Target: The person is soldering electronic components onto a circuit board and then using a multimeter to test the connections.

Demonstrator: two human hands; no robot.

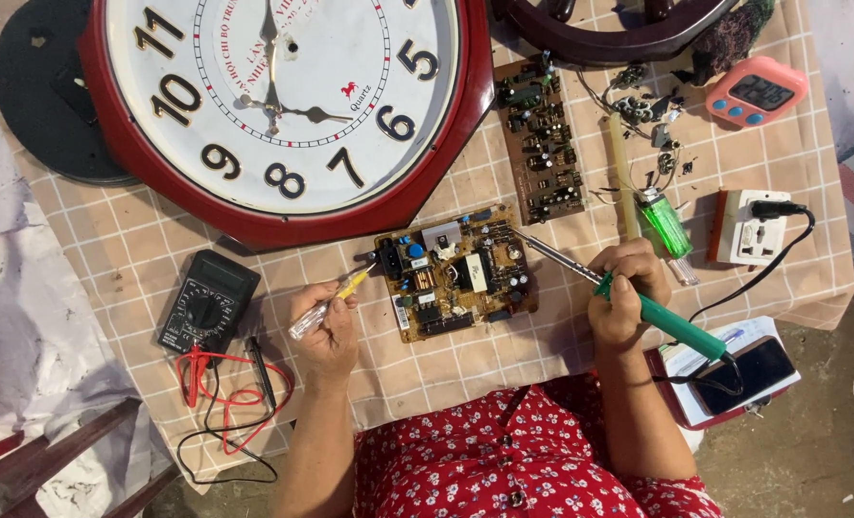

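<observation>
My right hand (626,293) is clamped on the green-handled soldering iron (628,297), its tip over the yellow circuit board (456,271) lying on the counter (110,240) between my hands. My left hand (326,326) grips a clear-handled screwdriver (329,303) at the board's left edge. A black multimeter (206,302) lies left of it and a big red-rimmed wall clock (283,115) lies beyond.

Bare cloth (465,369) lies open below the circuit board (457,271). The wall clock (283,105) crowds it above, apparently touching; a second board (542,139) stands close upper right.

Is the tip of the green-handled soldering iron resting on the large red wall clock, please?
No, the soldering iron in the right hand points its tip at the circuit board, below the wall clock.
</observation>
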